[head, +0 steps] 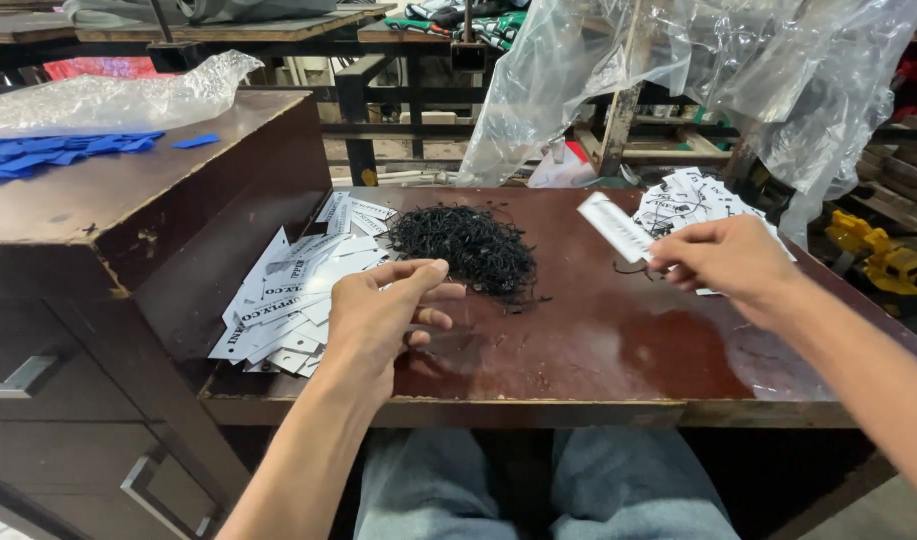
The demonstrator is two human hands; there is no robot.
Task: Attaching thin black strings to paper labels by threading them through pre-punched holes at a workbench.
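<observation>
Hovering nearest, left hand [383, 312] loosely curled, holding nothing, beside scattered white tags [298, 290]; black string heap [465, 247] at twelve o'clock from it; right hand [723, 262] at two o'clock pinching white tag [615, 227].

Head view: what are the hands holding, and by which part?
Right hand pinches a white rectangular paper tag by its lower end. Left hand appears empty.
</observation>
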